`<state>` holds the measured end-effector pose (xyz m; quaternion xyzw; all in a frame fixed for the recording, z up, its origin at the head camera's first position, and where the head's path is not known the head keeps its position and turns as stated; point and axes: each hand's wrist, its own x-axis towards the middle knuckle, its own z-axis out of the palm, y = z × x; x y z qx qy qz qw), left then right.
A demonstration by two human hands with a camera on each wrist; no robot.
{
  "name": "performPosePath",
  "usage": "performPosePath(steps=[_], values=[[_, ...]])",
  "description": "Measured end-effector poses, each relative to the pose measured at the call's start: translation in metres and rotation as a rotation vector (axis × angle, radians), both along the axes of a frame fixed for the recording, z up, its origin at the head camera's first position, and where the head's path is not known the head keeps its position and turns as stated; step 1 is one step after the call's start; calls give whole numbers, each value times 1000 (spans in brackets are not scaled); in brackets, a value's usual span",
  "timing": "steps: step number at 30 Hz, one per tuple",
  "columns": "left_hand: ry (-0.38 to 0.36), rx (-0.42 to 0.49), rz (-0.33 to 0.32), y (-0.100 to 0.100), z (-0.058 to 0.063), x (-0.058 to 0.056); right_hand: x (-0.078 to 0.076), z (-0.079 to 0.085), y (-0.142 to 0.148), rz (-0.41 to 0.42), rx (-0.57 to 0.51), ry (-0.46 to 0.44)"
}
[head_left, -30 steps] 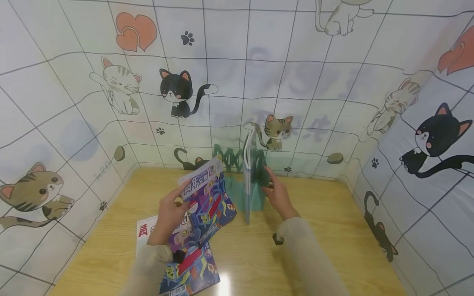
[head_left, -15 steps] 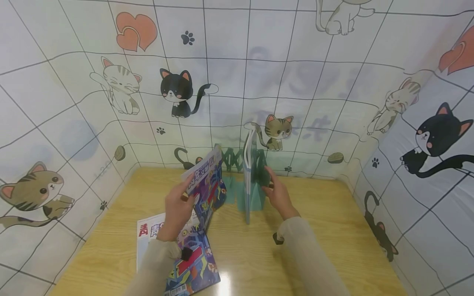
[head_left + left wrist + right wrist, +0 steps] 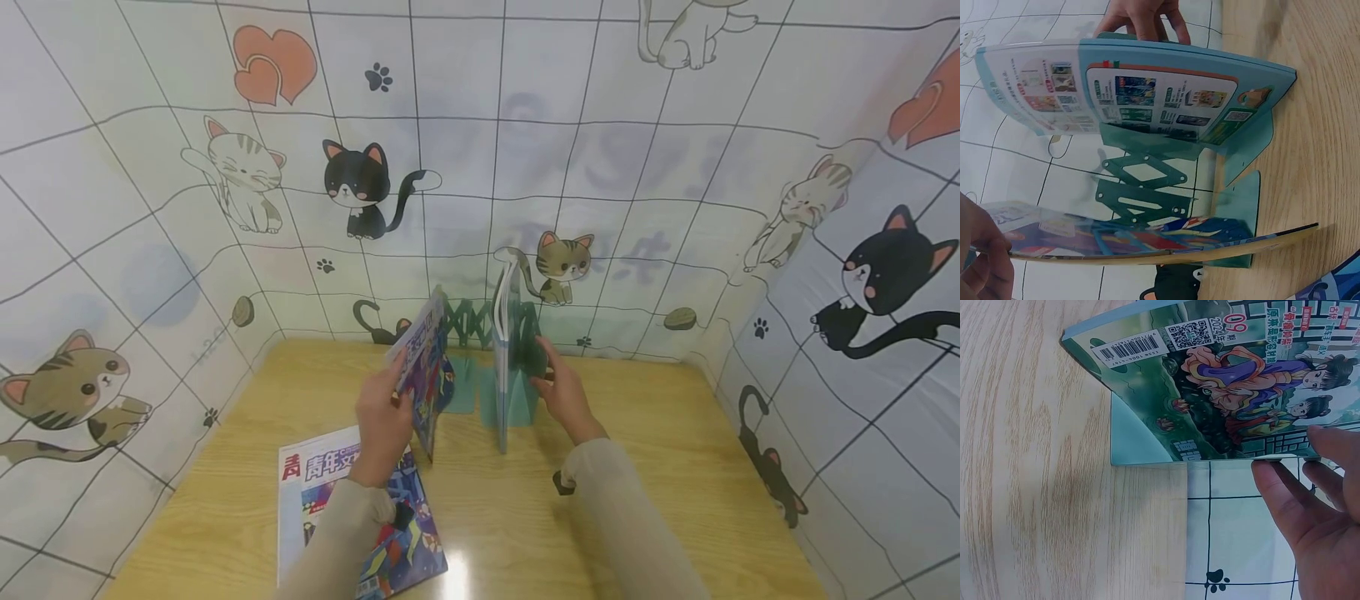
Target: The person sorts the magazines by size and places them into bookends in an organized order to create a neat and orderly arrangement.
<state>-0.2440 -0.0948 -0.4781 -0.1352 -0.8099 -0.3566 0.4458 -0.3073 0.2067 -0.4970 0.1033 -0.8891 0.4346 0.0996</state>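
Observation:
My left hand (image 3: 382, 421) pinches a magazine (image 3: 422, 367) by its edge and holds it nearly upright at the left end of a green expanding bookend (image 3: 463, 392). In the left wrist view this magazine (image 3: 1116, 244) appears almost edge-on, its lower end over the bookend's left base plate. The bookend's zigzag lattice (image 3: 1141, 169) spans the gap to several standing magazines (image 3: 501, 358). My right hand (image 3: 566, 400) grips the bookend's right end beside them. In the right wrist view, its thumb and fingers meet the edge of the illustrated cover (image 3: 1235, 387).
Another magazine (image 3: 322, 467) lies flat on the wooden table (image 3: 630, 467) at the front left, partly under my left forearm. Cat-printed sheeting (image 3: 450, 167) rises behind and on both sides of the table.
My left hand has carried its magazine up and right from above the flat one, turning it from slanted, cover showing, to nearly upright. My right hand has stayed put.

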Motion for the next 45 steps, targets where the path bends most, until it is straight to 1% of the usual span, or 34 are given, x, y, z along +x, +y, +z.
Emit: performPosePath(steps=[7, 10, 20, 31, 37, 45], values=[[-25, 14, 37, 11, 0, -6, 1, 0, 0, 2, -4, -2], [-17, 6, 42, 14, -2, -11, 1, 0, 0, 4, -3, 3], [44, -21, 43, 18, -4, -27, 1, 0, -1, 9, -24, 0], [34, -28, 45, 20, -8, -43, 1, 0, -1, -1, -28, -24], [50, -35, 41, 22, -12, -48, 0, -1, -1, -10, -25, -41], [39, -40, 24, 23, -10, -51, 0, -2, 0, -3, -30, -33]])
